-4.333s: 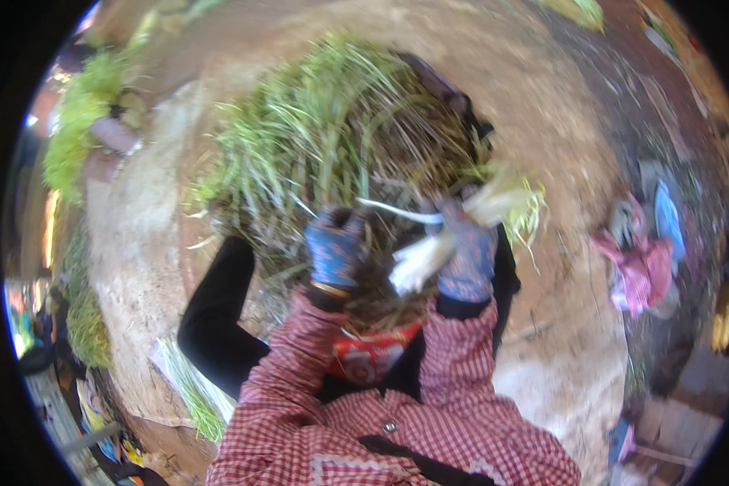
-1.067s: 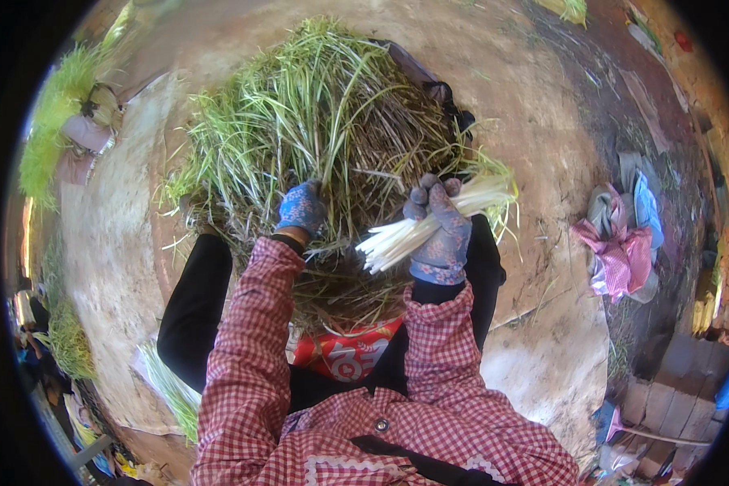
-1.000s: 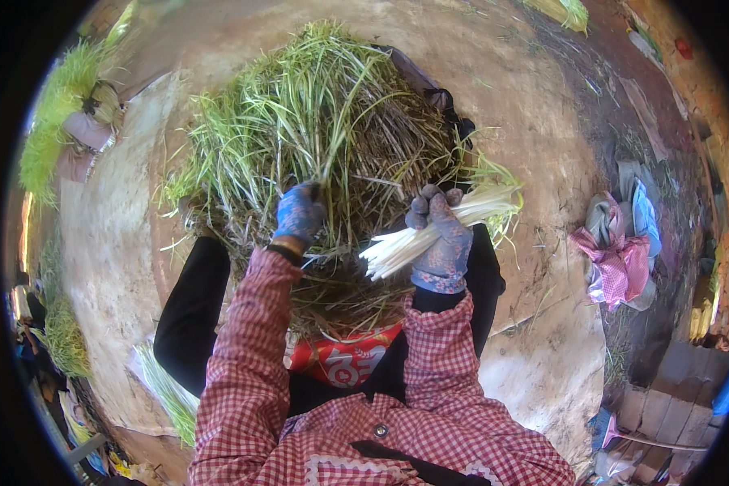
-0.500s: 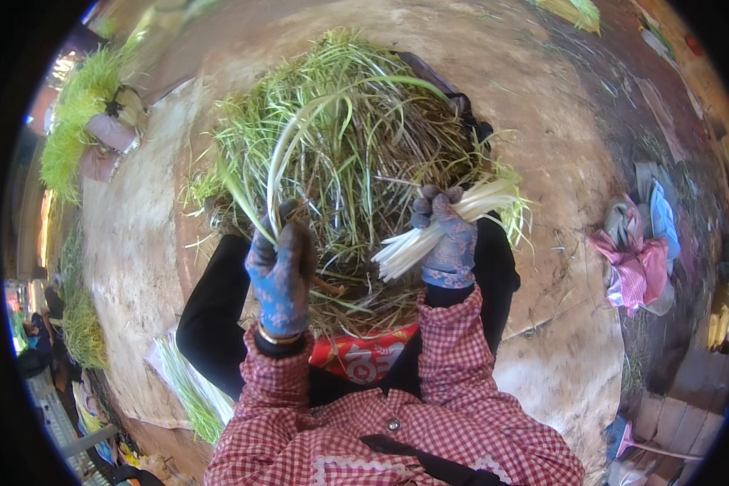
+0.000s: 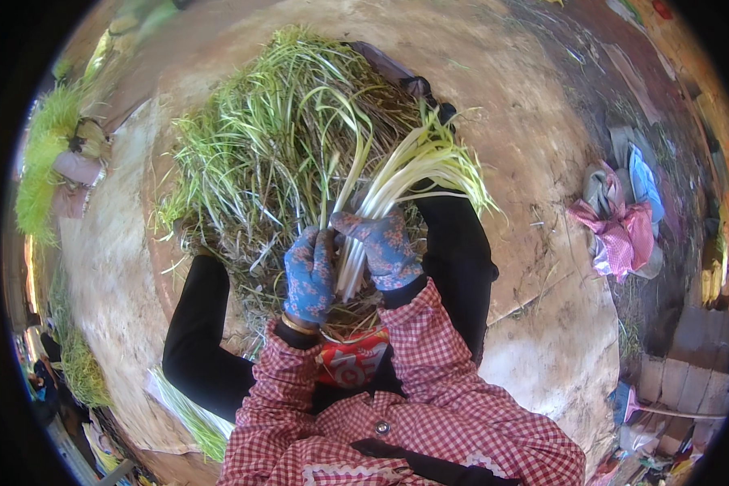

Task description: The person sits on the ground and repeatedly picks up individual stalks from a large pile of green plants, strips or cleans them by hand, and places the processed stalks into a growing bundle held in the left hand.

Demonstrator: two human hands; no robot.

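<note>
While the right hand is clamping shut around the pale lower stems of a bunch of green onions, the left hand is closing beside it on a few loose stalks, pressing them in. Above the grip the leaves are fanning out, limp and light; below it the white stems look firmer, the safer hold. Beyond the grip the heap of uncleaned greens is lying.

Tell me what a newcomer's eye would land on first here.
First, the two hands in blue flowered gloves at the middle: the left hand and right hand close together around a bunch of pale-stemmed green stalks that fans up and right. Behind them, a big heap of tangled green grass fills the upper left. A pile of pink and blue cloth lies on the ground at the right.
</note>
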